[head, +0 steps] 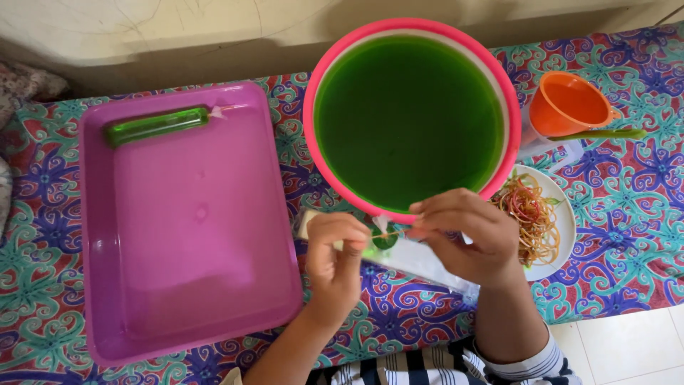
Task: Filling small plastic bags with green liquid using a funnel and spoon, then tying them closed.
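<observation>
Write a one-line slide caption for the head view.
Two hands, left and right, stretch a rubber band around a green-filled plastic tube beside a pink basin of green liquid.

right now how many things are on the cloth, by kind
tray: 1
basin of green liquid: 1
funnel: 1
plate of rubber bands: 1
filled green tubes: 2, one in the tray, one between the left hand and right hand
total: 6
</observation>
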